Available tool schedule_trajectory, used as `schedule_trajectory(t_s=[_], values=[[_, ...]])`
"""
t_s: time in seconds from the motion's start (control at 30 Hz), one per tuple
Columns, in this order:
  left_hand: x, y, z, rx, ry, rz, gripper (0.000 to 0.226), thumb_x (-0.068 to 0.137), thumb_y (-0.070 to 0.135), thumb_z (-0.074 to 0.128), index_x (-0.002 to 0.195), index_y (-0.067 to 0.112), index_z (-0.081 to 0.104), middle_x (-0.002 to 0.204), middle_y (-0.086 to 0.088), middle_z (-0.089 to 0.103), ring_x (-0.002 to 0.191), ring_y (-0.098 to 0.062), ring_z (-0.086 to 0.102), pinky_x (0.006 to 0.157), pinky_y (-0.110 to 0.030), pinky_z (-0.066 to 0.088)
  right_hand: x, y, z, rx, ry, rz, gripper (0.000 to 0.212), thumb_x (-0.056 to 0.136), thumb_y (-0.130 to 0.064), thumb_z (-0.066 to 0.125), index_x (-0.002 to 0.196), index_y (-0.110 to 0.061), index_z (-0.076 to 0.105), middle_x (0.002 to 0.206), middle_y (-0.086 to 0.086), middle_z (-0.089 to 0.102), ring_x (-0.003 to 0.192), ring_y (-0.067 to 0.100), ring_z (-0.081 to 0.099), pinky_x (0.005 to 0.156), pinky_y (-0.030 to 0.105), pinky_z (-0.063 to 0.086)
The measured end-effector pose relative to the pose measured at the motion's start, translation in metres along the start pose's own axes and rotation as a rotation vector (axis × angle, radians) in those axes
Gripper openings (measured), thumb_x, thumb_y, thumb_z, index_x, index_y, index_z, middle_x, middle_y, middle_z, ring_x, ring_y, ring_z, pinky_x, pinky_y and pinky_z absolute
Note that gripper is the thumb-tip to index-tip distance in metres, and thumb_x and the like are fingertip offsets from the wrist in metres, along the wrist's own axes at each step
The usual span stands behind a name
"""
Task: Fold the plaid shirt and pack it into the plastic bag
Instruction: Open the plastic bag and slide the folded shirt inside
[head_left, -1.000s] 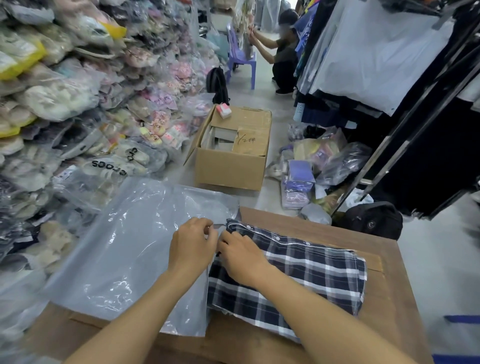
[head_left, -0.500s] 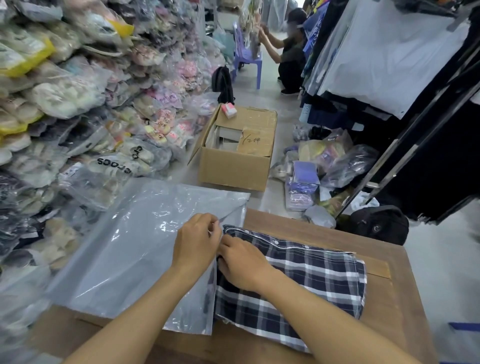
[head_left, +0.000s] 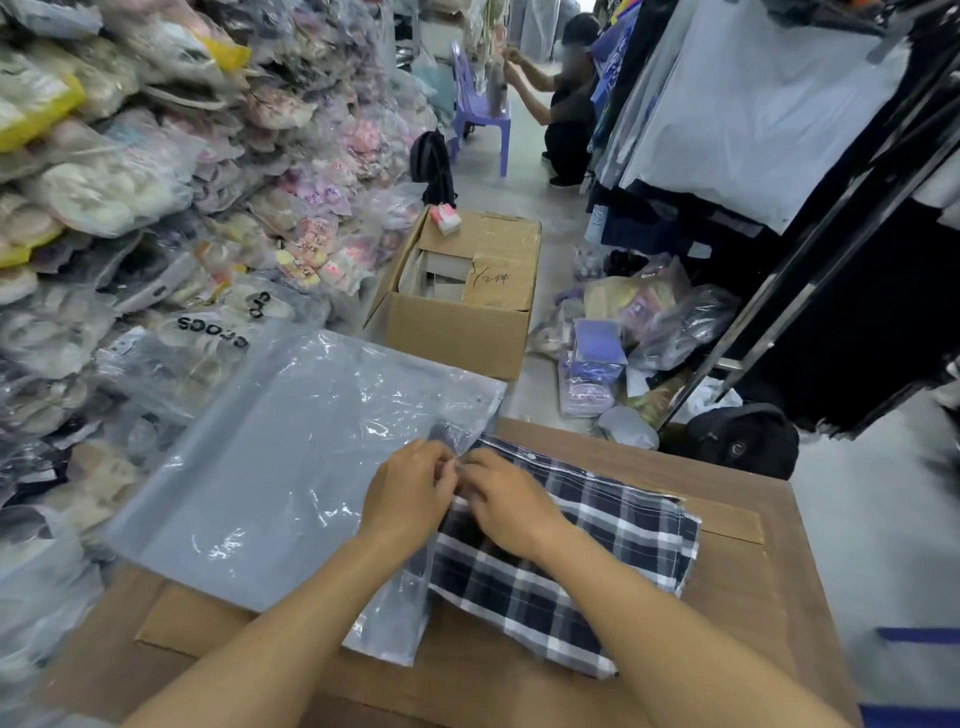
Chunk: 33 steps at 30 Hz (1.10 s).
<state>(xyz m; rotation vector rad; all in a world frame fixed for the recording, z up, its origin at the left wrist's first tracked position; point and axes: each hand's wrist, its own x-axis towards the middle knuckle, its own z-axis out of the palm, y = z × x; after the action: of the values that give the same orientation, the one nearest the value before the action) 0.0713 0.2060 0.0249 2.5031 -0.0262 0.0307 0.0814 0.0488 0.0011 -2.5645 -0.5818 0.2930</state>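
the folded navy-and-white plaid shirt (head_left: 582, 545) lies flat on the brown wooden worktop (head_left: 743, 587). at its nine o'clock side the clear grey plastic bag (head_left: 270, 467) overlaps the shirt's edge. the left hand (head_left: 410, 491) and right hand (head_left: 506, 501) meet there, fingers pinching the bag's open edge.

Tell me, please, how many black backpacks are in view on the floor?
2: one backpack stands behind the cardboard box, the other backpack lies right of the table. More may be hidden.
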Motion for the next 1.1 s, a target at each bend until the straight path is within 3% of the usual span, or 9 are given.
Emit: schedule_trajectory(t_s=[0.1, 0.17, 0.33, 0.47, 0.57, 0.73, 0.87, 1.03, 1.1], values=[[-0.001, 0.004, 0.009, 0.038, -0.046, -0.011, 0.017, 0.096, 0.025, 0.055, 0.097, 0.016, 0.069, 0.091, 0.000, 0.066, 0.079, -0.021, 0.062, 0.069, -0.038, 0.054, -0.027, 0.040, -0.022, 0.031, 0.126, 0.228, 0.026, 0.100, -0.020, 0.052, 0.122, -0.015, 0.065, 0.125, 0.001, 0.059, 0.118, 0.025, 0.053, 0.098, 0.038, 0.045], [-0.001, 0.006, 0.015, 0.056, -0.062, -0.009, 0.016, 0.096, 0.023, 0.055, 0.099, 0.016, 0.069, 0.094, 0.001, 0.067, 0.078, -0.021, 0.063, 0.067, -0.036, 0.053, -0.042, 0.067, -0.038, -0.122, 0.130, 0.367, 0.037, 0.100, -0.034, 0.052, 0.134, -0.019, 0.056, 0.135, 0.001, 0.054, 0.130, 0.025, 0.042, 0.109, 0.041, 0.036], [-0.006, 0.009, 0.021, 0.046, -0.058, -0.029, 0.016, 0.095, 0.020, 0.054, 0.087, 0.016, 0.067, 0.084, 0.000, 0.065, 0.069, -0.019, 0.060, 0.060, -0.034, 0.049, -0.053, 0.095, -0.057, -0.131, -0.122, 0.563, 0.065, 0.097, -0.055, 0.050, 0.151, -0.025, 0.032, 0.152, 0.006, 0.045, 0.142, 0.031, 0.034, 0.114, 0.053, 0.025], [-0.011, 0.012, 0.021, 0.019, -0.078, -0.042, 0.018, 0.095, 0.019, 0.055, 0.084, 0.015, 0.068, 0.076, 0.000, 0.066, 0.066, -0.018, 0.062, 0.063, -0.042, 0.057, -0.046, 0.095, -0.049, -0.122, -0.196, 0.599, 0.048, 0.098, -0.050, 0.053, 0.137, -0.021, 0.051, 0.144, 0.009, 0.049, 0.135, 0.034, 0.038, 0.109, 0.051, 0.032], [-0.018, 0.019, 0.023, -0.027, -0.110, -0.015, 0.017, 0.095, 0.018, 0.055, 0.085, 0.014, 0.068, 0.076, 0.001, 0.066, 0.070, -0.017, 0.063, 0.068, -0.043, 0.057, -0.031, 0.081, -0.038, -0.017, -0.132, 0.593, 0.048, 0.097, -0.046, 0.058, 0.130, -0.012, 0.057, 0.140, 0.014, 0.052, 0.131, 0.036, 0.042, 0.108, 0.048, 0.038], [-0.020, 0.025, 0.022, 0.019, -0.099, -0.016, 0.018, 0.096, 0.022, 0.051, 0.082, 0.018, 0.063, 0.079, 0.003, 0.064, 0.073, -0.019, 0.061, 0.068, -0.041, 0.055, -0.004, 0.046, -0.031, 0.158, -0.033, 0.499, 0.039, 0.091, -0.042, 0.068, 0.123, -0.021, 0.063, 0.123, 0.003, 0.062, 0.120, 0.027, 0.055, 0.103, 0.045, 0.045], [-0.015, 0.019, 0.017, -0.004, -0.087, -0.059, 0.023, 0.093, 0.019, 0.054, 0.071, 0.019, 0.061, 0.066, 0.002, 0.061, 0.064, -0.019, 0.061, 0.060, -0.041, 0.055, -0.017, 0.059, -0.045, -0.079, -0.116, 0.589, 0.064, 0.087, -0.066, 0.057, 0.138, -0.028, 0.052, 0.147, 0.001, 0.051, 0.142, 0.030, 0.035, 0.113, 0.054, 0.030], [-0.015, 0.021, 0.018, 0.000, -0.099, -0.054, 0.017, 0.093, 0.018, 0.056, 0.079, 0.019, 0.065, 0.072, 0.005, 0.063, 0.068, -0.016, 0.061, 0.064, -0.039, 0.057, -0.056, 0.092, -0.062, 0.169, -0.200, 0.723, 0.114, 0.051, -0.089, 0.068, 0.139, -0.018, 0.052, 0.136, 0.002, 0.062, 0.122, 0.024, 0.058, 0.101, 0.040, 0.050], [-0.016, 0.023, 0.018, 0.016, -0.113, -0.056, 0.015, 0.094, 0.019, 0.055, 0.083, 0.019, 0.066, 0.073, 0.005, 0.064, 0.068, -0.016, 0.062, 0.063, -0.039, 0.058, -0.070, 0.095, -0.060, 0.290, -0.215, 0.751, 0.116, 0.054, -0.079, 0.077, 0.146, -0.018, 0.043, 0.147, 0.000, 0.051, 0.128, 0.024, 0.055, 0.094, 0.037, 0.056]])
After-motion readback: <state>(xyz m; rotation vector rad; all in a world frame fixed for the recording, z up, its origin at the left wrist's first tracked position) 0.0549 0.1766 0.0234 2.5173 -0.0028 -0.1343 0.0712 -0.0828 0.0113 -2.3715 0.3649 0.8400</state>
